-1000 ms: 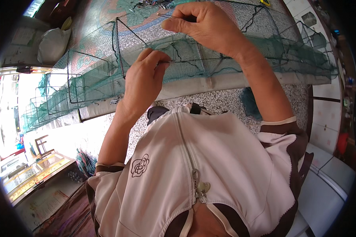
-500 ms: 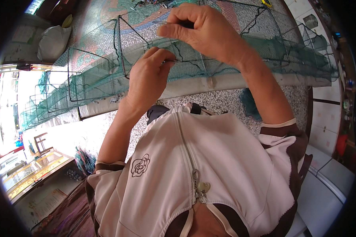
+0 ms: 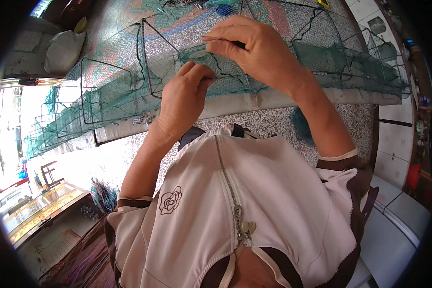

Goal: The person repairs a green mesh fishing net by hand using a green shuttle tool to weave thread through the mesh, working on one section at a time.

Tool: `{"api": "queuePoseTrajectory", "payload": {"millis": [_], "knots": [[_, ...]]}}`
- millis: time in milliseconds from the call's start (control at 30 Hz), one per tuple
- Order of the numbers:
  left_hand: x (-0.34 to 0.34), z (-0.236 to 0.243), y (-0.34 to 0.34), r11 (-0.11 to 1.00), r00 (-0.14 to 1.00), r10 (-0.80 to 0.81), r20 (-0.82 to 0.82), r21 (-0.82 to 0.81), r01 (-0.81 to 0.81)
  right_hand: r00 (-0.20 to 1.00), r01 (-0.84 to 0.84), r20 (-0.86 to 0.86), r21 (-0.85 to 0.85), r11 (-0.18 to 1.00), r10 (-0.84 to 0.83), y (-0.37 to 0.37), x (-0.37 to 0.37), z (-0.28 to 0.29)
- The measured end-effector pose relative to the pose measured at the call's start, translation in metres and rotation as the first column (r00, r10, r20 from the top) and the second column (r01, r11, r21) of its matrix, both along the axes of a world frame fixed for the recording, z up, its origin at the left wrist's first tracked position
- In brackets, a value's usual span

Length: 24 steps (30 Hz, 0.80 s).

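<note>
A long green mesh net (image 3: pixel 341 55) on black wire frames (image 3: pixel 146 57), like a folding fish trap, stretches across the table in front of me. My left hand (image 3: pixel 183 98) is closed, thumb and forefinger pinching at the net near its middle. Above it and to the right, my right hand (image 3: pixel 259 53) is raised over the mesh with its fingertips pressed together. Something thin seems to lie between those fingertips, too small to make out. A dark cord (image 3: pixel 228 72) runs through the mesh between and below my hands.
At the table's far edge lie a blue bundle (image 3: pixel 223 8) and a yellow-handled tool (image 3: pixel 324 3). Small metal bits (image 3: pixel 138 120) rest near the front edge. A white sack (image 3: pixel 64 52) stands at the far left. Dark green netting (image 3: pixel 302 126) lies on the speckled floor.
My right hand has come slightly down and to the right, uncovering the blue bundle behind it. The left hand has shifted slightly down and right, still pinching.
</note>
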State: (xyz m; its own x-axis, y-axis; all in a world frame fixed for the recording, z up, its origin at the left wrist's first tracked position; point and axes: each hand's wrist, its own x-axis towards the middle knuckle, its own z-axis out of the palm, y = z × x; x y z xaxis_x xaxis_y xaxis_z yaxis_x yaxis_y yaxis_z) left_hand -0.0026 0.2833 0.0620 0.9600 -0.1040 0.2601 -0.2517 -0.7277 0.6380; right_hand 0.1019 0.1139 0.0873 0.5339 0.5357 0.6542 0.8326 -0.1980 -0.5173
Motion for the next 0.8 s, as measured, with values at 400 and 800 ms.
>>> {"api": "queuePoseTrajectory", "payload": {"millis": [400, 800], "knots": [[-0.004, -0.007, 0.001, 0.996, 0.999, 0.05, 0.021, -0.068, -0.049, 0.637, -0.118, -0.631, 0.487, 0.865, 0.443, -0.013, -0.042, -0.007], [-0.004, -0.006, -0.001, 0.999, 0.998, 0.043, 0.035, -0.034, -0.042, 0.717, -0.016, -0.604, 0.485, 0.874, 0.348, -0.012, -0.02, 0.045]]}}
